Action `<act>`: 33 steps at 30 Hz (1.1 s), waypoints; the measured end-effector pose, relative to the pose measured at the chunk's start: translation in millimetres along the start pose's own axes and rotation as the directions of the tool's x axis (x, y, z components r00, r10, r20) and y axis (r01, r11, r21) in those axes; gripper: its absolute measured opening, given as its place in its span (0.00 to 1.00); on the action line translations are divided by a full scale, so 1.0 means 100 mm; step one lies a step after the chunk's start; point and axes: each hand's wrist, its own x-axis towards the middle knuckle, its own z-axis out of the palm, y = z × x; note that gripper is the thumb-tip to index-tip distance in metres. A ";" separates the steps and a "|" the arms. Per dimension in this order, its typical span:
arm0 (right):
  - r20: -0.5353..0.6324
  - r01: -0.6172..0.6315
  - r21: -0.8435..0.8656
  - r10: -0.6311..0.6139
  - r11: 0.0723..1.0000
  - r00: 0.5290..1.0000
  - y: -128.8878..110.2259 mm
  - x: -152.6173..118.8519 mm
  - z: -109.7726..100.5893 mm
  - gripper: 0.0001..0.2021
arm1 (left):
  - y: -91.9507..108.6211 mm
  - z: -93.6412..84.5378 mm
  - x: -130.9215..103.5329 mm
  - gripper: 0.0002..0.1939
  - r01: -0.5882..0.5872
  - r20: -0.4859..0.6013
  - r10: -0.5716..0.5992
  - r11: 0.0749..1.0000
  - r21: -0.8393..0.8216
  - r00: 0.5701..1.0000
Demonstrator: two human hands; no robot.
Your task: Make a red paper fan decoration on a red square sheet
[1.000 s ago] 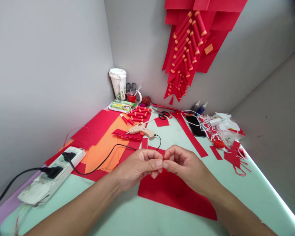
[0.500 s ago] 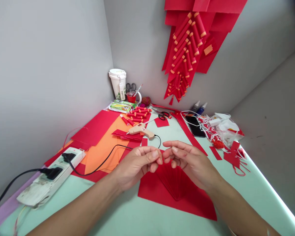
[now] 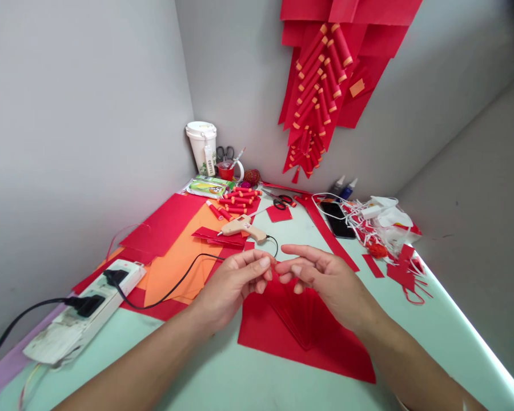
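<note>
Both hands are raised over a red paper sheet (image 3: pixel 342 362) with a pleated red paper fan (image 3: pixel 303 328) on it. My left hand (image 3: pixel 235 288) is closed, thumb pressed to the index finger. Facing it, my right hand (image 3: pixel 329 279) has its thumb against a bent finger while the index stretches out to the left. The two sets of fingertips nearly meet; whatever lies between them is too small to make out. Part of the fan is hidden behind the hands. Just beyond them a beige glue gun (image 3: pixel 244 227) rests near folded red paper (image 3: pixel 216 236).
A white power strip (image 3: pixel 85 311) with black plugs is at left, its cable crossing orange paper (image 3: pixel 171 274). Small red paper rolls (image 3: pixel 240 200), scissors (image 3: pixel 282 201) and a white cup (image 3: pixel 202 145) stand farther back. At right are a phone (image 3: pixel 338 220) and paper scraps (image 3: pixel 400 271).
The whole view has shifted slightly. My fingertips have moved a little, and the right index finger reaches slightly farther left over the left fingertips. The fan and sheet stay in place.
</note>
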 end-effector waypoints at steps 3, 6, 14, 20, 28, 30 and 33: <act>-0.010 -0.017 0.000 0.017 1.000 1.000 0.01 0.00 0.02 0.16 | 0.00 0.03 -0.01 0.09 -0.095 -0.074 0.109 0.982 0.164 0.991; 0.010 -0.040 0.016 0.040 0.999 0.999 0.06 -0.01 0.01 0.18 | 0.01 0.08 -0.03 0.09 -0.184 -0.120 0.261 0.877 0.443 0.958; 0.055 -0.084 0.098 0.079 0.992 0.995 0.13 -0.03 0.03 0.21 | -0.09 0.09 -0.07 0.04 -0.366 0.024 0.543 0.532 0.764 0.839; 0.101 -0.105 0.130 0.092 0.986 0.991 0.09 -0.08 0.06 0.20 | -0.03 0.09 -0.11 0.08 -0.316 0.040 0.500 0.480 0.819 0.865; 0.075 -0.077 0.101 0.070 0.992 0.995 0.04 -0.11 0.03 0.20 | 0.03 0.05 -0.07 0.12 -0.146 -0.145 0.301 0.763 0.630 0.943; 0.056 -0.073 0.078 0.069 0.994 0.996 0.02 -0.10 0.03 0.20 | 0.03 0.03 -0.06 0.13 -0.129 -0.152 0.264 0.801 0.584 0.953; 0.021 -0.078 0.041 0.077 0.996 0.997 0.01 -0.09 0.03 0.21 | 0.03 0.03 -0.06 0.13 -0.136 -0.153 0.271 0.803 0.580 0.950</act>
